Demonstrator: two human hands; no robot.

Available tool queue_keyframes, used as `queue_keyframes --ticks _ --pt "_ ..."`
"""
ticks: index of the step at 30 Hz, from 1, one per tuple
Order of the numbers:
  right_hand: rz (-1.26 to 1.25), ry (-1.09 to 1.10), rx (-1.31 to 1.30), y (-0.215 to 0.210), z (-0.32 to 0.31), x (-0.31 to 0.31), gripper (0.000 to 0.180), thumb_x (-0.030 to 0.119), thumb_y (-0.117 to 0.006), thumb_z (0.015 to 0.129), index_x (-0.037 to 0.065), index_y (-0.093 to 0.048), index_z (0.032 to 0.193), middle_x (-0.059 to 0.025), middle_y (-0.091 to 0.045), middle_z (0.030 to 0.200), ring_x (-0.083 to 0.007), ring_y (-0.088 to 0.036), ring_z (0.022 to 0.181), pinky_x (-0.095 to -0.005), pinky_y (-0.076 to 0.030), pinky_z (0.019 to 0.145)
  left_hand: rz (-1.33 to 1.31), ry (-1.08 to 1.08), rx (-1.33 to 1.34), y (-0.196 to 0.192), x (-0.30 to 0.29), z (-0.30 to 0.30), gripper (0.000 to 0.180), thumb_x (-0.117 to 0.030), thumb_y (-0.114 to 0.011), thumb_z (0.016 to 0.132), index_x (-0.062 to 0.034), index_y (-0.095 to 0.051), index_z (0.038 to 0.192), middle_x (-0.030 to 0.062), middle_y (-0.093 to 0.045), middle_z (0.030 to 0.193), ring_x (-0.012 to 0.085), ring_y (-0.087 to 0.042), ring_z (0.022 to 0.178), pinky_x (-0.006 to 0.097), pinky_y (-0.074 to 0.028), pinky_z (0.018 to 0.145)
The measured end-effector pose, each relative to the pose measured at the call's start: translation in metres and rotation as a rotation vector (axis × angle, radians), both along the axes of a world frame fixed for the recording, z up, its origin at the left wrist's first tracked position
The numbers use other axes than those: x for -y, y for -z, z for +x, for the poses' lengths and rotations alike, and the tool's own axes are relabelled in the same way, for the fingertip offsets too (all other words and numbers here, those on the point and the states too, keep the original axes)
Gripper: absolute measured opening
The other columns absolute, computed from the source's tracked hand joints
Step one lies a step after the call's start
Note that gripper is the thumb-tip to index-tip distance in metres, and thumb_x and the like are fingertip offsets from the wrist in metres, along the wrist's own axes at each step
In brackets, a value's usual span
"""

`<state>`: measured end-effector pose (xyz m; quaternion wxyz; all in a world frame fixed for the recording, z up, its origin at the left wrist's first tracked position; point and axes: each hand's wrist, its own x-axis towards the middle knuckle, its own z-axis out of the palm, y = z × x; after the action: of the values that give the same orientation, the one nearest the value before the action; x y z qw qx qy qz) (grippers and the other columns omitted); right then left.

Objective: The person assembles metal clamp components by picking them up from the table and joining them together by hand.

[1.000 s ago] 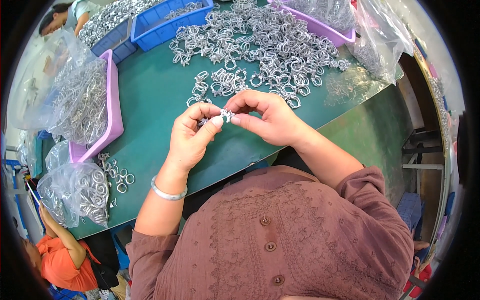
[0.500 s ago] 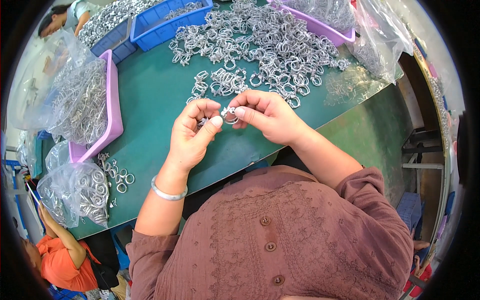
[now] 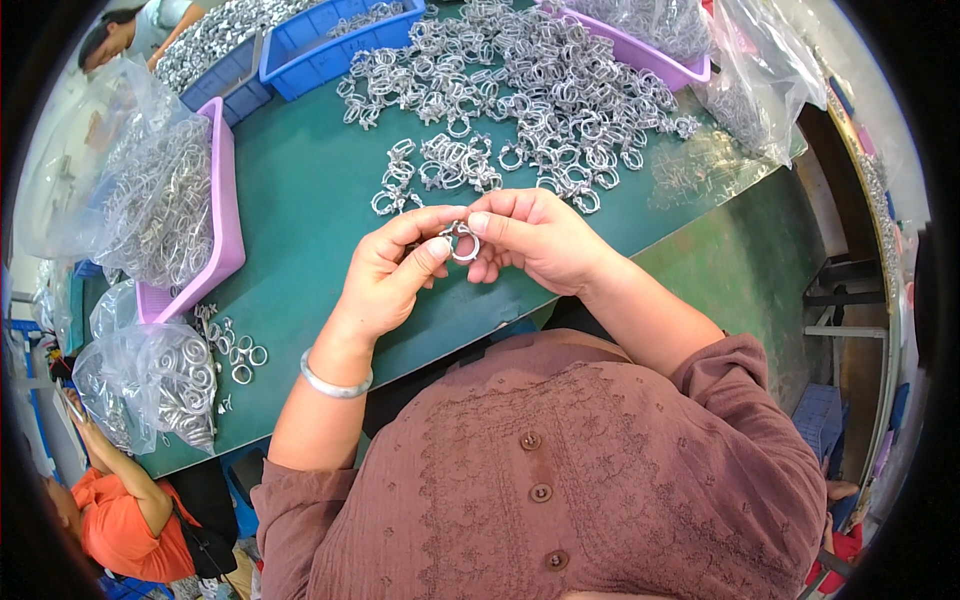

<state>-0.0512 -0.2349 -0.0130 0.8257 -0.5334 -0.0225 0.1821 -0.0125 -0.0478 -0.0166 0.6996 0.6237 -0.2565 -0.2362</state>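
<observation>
Between my two hands, over the near edge of the green table, is a small silver metal ring with a knobbly top. My left hand pinches its left side with thumb and index finger. From the right, the thumb and fingers of my right hand close on its upper edge. My left fingers hide whatever may lie in that palm. Just beyond my hands sit small groups of similar rings, and behind them spreads a large heap of rings.
At the left stands a purple tray of metal pieces under plastic, with a clear bag of spiral parts nearer. Blue bins and a clear bag stand at the back. One person in orange is at lower left, another at far left.
My hands have come closer together and slightly lower. The ring has turned so that its round opening faces up, and my left fingers now touch it.
</observation>
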Motion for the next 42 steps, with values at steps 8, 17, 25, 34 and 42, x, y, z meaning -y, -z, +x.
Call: queue_keyframes --ticks 8,17,25,34,42 --pt "0.153 -0.041 -0.068 0.0022 -0.0009 0.0027 0.021 0.018 -0.046 0.091 0.0 -0.056 0.098 -0.0087 -0.061 0.083 -0.017 -0.06 0.068 -0.0279 -0.05 0.064 -0.007 0.015 -0.084 -0.0025 -0.0008 0.002 0.025 -0.014 -0.053 0.086 -0.0058 -0.056 0.11 -0.0004 -0.059 0.086 0.0055 -0.051 0.067 0.017 -0.041 0.057" --pt "0.163 -0.036 -0.061 0.0006 -0.0028 0.0027 0.022 0.02 -0.049 0.09 0.0 -0.056 0.095 -0.0078 -0.061 0.083 -0.0158 -0.06 0.068 -0.0262 -0.049 0.062 -0.013 0.015 -0.09 -0.0023 -0.001 0.0018 0.025 -0.014 -0.053 0.086 -0.0052 -0.056 0.109 -0.0002 -0.059 0.087 0.0056 -0.051 0.068 0.018 -0.041 0.058" --pt "0.176 -0.051 -0.054 0.0012 -0.0028 0.0036 0.021 0.016 -0.048 0.089 -0.001 -0.055 0.1 -0.0094 -0.061 0.085 -0.017 -0.06 0.07 -0.0278 -0.05 0.065 -0.035 0.015 -0.107 -0.001 -0.0011 0.0023 0.024 -0.013 -0.052 0.087 -0.0048 -0.057 0.108 -0.0004 -0.06 0.086 0.0055 -0.051 0.069 0.018 -0.041 0.058" --pt "0.186 -0.044 -0.065 0.0007 -0.0032 0.0034 0.02 0.013 -0.049 0.088 -0.001 -0.056 0.1 -0.0088 -0.062 0.085 -0.0152 -0.06 0.07 -0.0262 -0.05 0.064 -0.069 -0.01 -0.105 0.0024 -0.0013 0.0035 0.024 -0.012 -0.053 0.086 -0.0037 -0.056 0.108 0.0011 -0.06 0.088 0.0061 -0.052 0.071 0.018 -0.042 0.059" --pt "0.169 -0.039 -0.075 -0.0009 -0.0038 0.0046 0.02 0.013 -0.049 0.088 -0.001 -0.055 0.1 -0.009 -0.062 0.085 -0.0145 -0.06 0.07 -0.0257 -0.049 0.065 -0.1 -0.025 -0.081 0.0054 0.0001 0.0047 0.024 -0.012 -0.056 0.085 -0.0048 -0.055 0.108 0.0011 -0.058 0.088 0.0071 -0.053 0.073 0.018 -0.042 0.058"
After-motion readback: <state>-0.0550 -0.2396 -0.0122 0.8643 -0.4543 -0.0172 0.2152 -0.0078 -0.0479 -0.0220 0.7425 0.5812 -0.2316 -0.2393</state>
